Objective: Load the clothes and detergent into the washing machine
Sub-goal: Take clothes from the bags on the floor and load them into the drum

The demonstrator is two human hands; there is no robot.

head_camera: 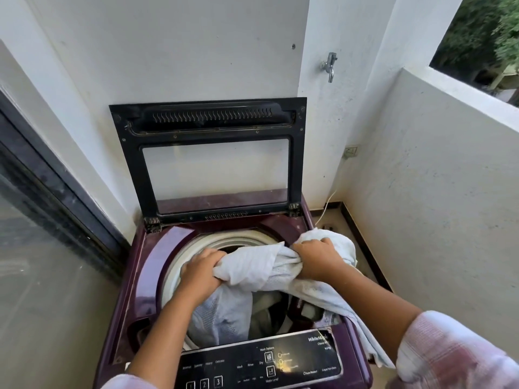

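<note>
Bunching white cloth (254, 266), left grip (200, 269) and right grip (316, 255) both fisted on it; likely light, limp; gather trailing tail below right grip.

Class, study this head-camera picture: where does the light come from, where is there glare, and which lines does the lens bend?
Head view: daylight comes from the opening at upper right; glare streaks the control panel and the washer rim; the wide lens bows the walls and the glass door; foliage outside is blurred, while the cloth in the left hand and right hand is sharp.
</note>
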